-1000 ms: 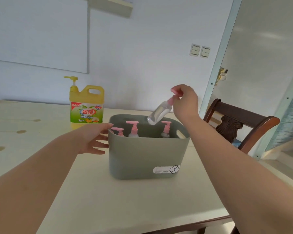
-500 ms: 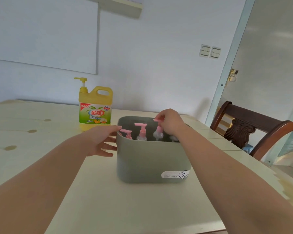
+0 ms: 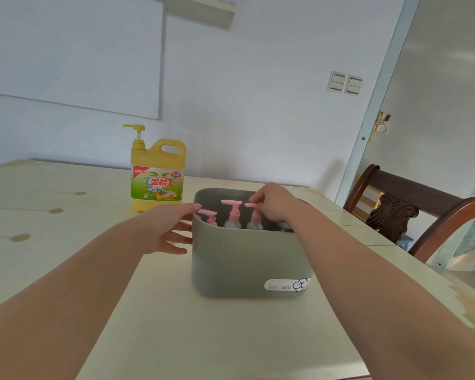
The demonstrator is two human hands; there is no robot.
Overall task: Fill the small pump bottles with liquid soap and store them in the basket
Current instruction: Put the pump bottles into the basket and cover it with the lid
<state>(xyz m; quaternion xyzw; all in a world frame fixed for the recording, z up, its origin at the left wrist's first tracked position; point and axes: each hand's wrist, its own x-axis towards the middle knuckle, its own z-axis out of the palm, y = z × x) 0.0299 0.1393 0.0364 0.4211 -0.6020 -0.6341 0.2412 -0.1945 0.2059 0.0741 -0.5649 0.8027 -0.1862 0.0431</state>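
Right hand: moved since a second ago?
Yes. The right hand came down from above the basket rim into it, pinching the pink head of a pump bottle.

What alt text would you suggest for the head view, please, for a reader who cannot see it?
A right hand pinches the pink pump of a bottle standing in a grey-green basket beside other pump bottles, while the left hand touches the basket's left side. A yellow soap jug stands behind on the table, with a wooden chair at right.
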